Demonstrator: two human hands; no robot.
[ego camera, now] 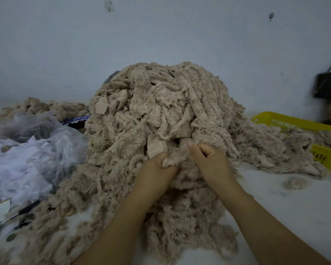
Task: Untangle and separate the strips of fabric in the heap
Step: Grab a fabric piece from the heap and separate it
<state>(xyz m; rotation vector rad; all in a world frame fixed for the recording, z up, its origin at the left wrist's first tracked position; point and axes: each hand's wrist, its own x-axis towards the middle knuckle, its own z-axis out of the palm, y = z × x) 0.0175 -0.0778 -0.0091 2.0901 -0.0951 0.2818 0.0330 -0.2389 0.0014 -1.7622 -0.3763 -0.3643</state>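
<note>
The strip [175,158] being worked is a pale beige, fuzzy piece at the near face of the heap [161,111], low on its front and bridging the two hands. The left hand [157,167] has a tight grip on it, with the fingers bunched round its lower end. The right hand [208,159] has a narrow grip, with the fingers curled and the thumb laid against the cloth at its upper end.

The main risk, as I judge it, is a hard pull. Both ends of the strip disappear into the tangle, so tugging could cinch a knot tighter, tear the frayed edge or drag the tall heap forward. A slide to the right could spill it into the loose fabric draped over the yellow basket [294,123] and mix in whatever has already been sorted there. A slide to the left could push it over the clear plastic bags [36,150] and the pen [11,217].

The visible stretch of strip has its long axis running roughly left to right. It rises slightly from the left hand toward the right thumb and the heap's centre. Its full length and where it truly ends cannot be told.

A small tuft [294,183] lies apart on the white surface [275,203].
</note>
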